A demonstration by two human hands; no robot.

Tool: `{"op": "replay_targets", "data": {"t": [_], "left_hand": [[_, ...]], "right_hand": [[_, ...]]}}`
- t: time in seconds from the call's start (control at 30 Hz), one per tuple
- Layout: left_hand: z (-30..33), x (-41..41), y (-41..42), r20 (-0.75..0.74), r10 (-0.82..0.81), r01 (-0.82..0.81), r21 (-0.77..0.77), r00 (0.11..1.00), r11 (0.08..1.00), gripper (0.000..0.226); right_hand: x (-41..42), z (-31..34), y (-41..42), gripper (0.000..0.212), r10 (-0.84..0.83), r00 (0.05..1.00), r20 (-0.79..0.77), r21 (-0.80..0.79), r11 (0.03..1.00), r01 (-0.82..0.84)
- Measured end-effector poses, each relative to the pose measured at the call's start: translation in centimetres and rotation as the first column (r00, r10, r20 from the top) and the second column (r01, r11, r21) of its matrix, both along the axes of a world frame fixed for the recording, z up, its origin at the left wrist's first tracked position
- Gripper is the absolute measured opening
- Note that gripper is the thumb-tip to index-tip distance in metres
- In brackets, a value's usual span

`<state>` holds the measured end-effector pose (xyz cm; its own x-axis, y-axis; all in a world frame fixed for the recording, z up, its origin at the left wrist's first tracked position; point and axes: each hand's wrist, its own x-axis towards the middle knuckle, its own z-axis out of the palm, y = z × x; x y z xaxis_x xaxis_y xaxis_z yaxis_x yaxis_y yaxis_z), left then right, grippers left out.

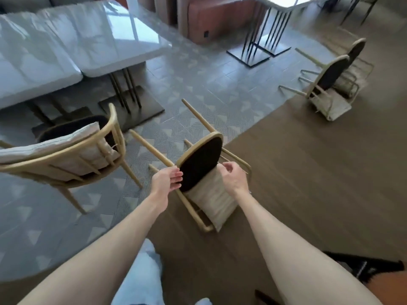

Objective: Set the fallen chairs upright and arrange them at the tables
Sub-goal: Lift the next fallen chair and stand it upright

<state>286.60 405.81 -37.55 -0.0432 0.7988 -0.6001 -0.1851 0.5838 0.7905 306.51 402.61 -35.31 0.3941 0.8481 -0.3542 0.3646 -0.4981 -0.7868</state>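
Observation:
A fallen chair (199, 164) with a tan frame, dark seat underside and beige cushion lies on its back in the middle of the floor, legs pointing up and away. My left hand (168, 178) grips the seat's left edge by a leg. My right hand (233, 177) reaches over the right side at the cushion, fingers curled; a firm hold cannot be seen. An upright matching chair (72, 155) stands to the left beside the white table (66, 47). Two more fallen chairs (330, 84) lie at the far right.
A second white table (284, 3) on thin black legs stands at the back, in front of a brown bench (218, 16). The floor changes from patterned grey tile to brown wood beneath the chair. My leg in light trousers shows at the bottom.

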Motion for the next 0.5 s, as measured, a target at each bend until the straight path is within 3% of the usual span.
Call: {"op": "replay_targets", "data": {"t": [0.27, 0.5], "left_hand": [[-5.9, 5.0, 2.9, -0.088, 0.022, -0.029, -0.075, 0.996, 0.997, 0.024], [-14.0, 12.1, 5.7, -0.037, 0.134, -0.139, -0.272, 0.99, 0.952, 0.015]], "right_hand": [[5.2, -4.8, 3.0, 0.027, 0.076, 0.995, -0.064, -0.108, 0.991, -0.083], [10.9, -11.2, 7.1, 0.031, -0.04, 0.996, -0.08, -0.264, 0.964, 0.017]]}}
